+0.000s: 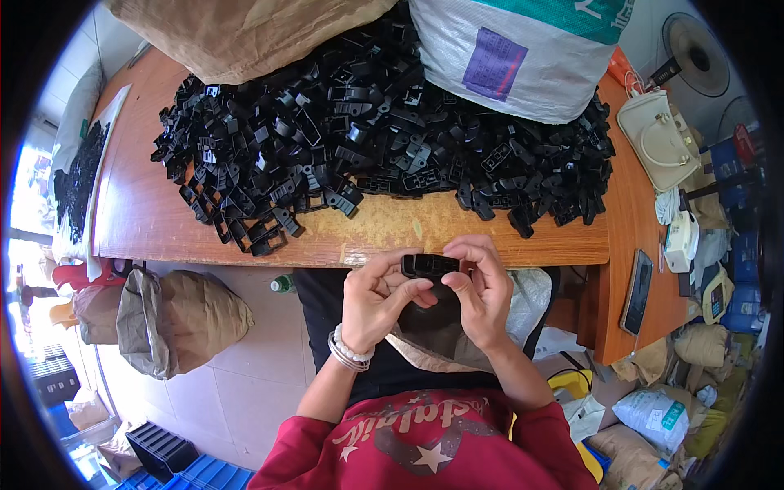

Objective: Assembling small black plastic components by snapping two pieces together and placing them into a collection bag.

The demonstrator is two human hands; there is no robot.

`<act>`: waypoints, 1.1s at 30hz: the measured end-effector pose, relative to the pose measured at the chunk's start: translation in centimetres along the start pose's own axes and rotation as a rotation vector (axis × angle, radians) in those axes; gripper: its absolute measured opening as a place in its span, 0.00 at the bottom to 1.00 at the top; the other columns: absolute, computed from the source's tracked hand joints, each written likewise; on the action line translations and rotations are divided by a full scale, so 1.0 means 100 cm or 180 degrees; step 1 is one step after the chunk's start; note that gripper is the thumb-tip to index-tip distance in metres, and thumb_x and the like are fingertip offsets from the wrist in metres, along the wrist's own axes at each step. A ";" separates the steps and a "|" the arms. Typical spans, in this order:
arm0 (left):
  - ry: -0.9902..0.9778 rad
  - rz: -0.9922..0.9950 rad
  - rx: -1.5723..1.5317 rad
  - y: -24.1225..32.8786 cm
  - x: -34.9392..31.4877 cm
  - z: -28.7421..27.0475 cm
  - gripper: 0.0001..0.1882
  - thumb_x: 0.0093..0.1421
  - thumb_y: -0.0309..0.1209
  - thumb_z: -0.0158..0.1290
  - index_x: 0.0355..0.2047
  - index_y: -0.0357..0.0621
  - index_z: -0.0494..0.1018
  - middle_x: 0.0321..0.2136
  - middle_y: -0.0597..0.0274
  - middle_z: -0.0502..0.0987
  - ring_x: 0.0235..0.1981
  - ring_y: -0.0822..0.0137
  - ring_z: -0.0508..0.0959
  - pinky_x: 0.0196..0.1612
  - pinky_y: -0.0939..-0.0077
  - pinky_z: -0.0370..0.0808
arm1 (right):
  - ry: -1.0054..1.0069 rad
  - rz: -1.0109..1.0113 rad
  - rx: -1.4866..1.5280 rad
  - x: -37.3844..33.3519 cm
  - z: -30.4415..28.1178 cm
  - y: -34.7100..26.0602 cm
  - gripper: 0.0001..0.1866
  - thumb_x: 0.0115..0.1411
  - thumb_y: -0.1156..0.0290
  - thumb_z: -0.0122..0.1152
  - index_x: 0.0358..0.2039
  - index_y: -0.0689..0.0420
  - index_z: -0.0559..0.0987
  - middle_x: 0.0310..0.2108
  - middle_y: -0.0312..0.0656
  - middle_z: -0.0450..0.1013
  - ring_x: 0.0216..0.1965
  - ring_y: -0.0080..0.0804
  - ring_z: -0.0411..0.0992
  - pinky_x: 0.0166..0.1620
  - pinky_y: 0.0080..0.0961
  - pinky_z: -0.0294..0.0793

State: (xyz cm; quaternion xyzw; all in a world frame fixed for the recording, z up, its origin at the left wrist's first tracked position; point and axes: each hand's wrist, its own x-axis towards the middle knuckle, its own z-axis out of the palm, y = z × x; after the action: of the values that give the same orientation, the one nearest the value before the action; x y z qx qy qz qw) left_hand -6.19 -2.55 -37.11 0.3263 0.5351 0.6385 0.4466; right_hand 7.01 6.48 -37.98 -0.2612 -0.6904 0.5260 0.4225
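Between my two hands, just over the near edge of the table, is a small black plastic part [430, 265]. My left hand [377, 296] pinches its left end, thumb below and fingers behind. At the other end my right hand [482, 296] grips it with thumb and fingertips. Whether the part is one piece or two joined is too small to tell. A wide heap of similar black plastic parts [327, 139] covers the table beyond my hands. Below them an open bag [433, 335] lies across my lap.
The wooden table [139, 188] curves around in front. On the heap rest a brown paper sack [253, 33] and a white woven sack [539, 73]. A phone [637, 292], a cream handbag [660, 140] and a desk telephone [717, 296] are at the right. Brown sacks [184, 322] stand on the left floor.
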 end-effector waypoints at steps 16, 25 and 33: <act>-0.0162 0.0106 0.0605 0.004 -0.005 -0.008 0.21 0.53 0.20 0.59 0.49 0.32 0.72 0.28 0.57 0.82 0.29 0.74 0.82 0.35 0.84 0.76 | -0.0698 -0.0037 0.0075 0.005 -0.008 -0.003 0.13 0.55 0.71 0.64 0.37 0.64 0.74 0.46 0.48 0.71 0.45 0.34 0.72 0.46 0.24 0.69; 0.0270 0.1552 0.1858 0.004 -0.005 -0.006 0.23 0.50 0.23 0.62 0.49 0.39 0.73 0.36 0.50 0.79 0.30 0.57 0.80 0.35 0.79 0.76 | -0.0583 0.0024 -0.0369 0.002 -0.001 -0.010 0.17 0.51 0.80 0.64 0.43 0.60 0.77 0.38 0.43 0.77 0.39 0.36 0.77 0.43 0.25 0.74; 0.1039 0.1391 0.2875 -0.014 0.030 -0.057 0.15 0.54 0.26 0.58 0.43 0.40 0.74 0.27 0.56 0.74 0.25 0.60 0.76 0.29 0.69 0.72 | -0.1517 0.0046 -0.0918 0.036 -0.026 -0.005 0.07 0.52 0.77 0.64 0.33 0.62 0.80 0.34 0.43 0.76 0.35 0.39 0.74 0.38 0.29 0.73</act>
State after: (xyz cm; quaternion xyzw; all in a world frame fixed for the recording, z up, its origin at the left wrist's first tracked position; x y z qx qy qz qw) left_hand -12.11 -1.97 -39.85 0.4865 0.7391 0.4650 0.0288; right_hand 7.46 10.53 -36.19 -0.1924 -0.8361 0.4720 0.2029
